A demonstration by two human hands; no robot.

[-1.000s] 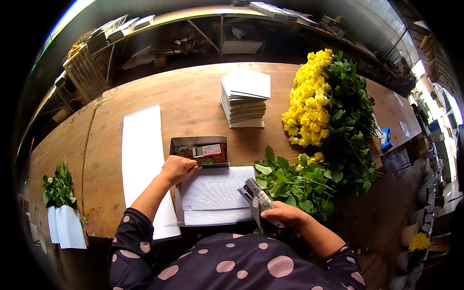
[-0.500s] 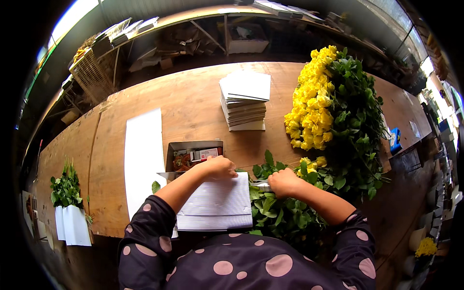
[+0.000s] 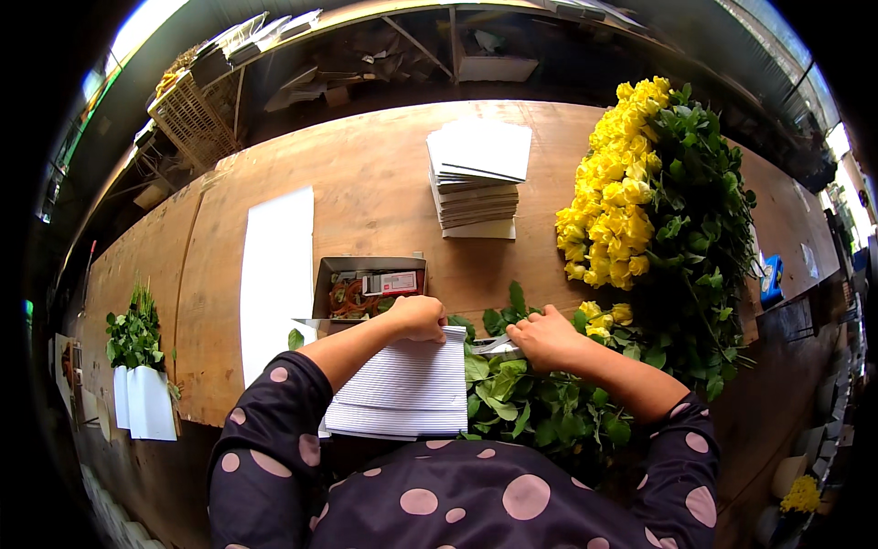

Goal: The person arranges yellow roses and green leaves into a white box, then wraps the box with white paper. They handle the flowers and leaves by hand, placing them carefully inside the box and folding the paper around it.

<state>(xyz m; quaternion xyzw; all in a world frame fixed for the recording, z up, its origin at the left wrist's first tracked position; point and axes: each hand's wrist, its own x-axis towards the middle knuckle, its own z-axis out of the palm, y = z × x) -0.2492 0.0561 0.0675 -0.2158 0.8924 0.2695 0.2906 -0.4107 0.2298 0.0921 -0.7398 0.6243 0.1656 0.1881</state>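
Observation:
A white corrugated cardboard sheet (image 3: 398,389) with fine ridges lies over the near edge of the table, just in front of me. The fingers of my left hand (image 3: 419,319) are closed on its far right corner. Beside that corner, my right hand (image 3: 546,339) is closed around a slim silver-grey tool (image 3: 497,346) whose tip points toward the sheet; its kind is partly hidden by the fingers. Green rose leaves (image 3: 521,398) spread under and below my right hand, and a few yellow roses (image 3: 604,318) show beyond it.
An open box (image 3: 373,287) holds rubber bands and small cartons. Behind it stands a stack of white cardboard sheets (image 3: 477,178). Many yellow roses (image 3: 615,206) with leafy stems are piled at right. A white sheet (image 3: 276,274) and a wrapped bunch (image 3: 137,366) lie left.
The whole view has shifted a little. The silver-grey tool in my right hand has tilted. My left hand stays at the sheet's corner, and the sheet slants slightly more.

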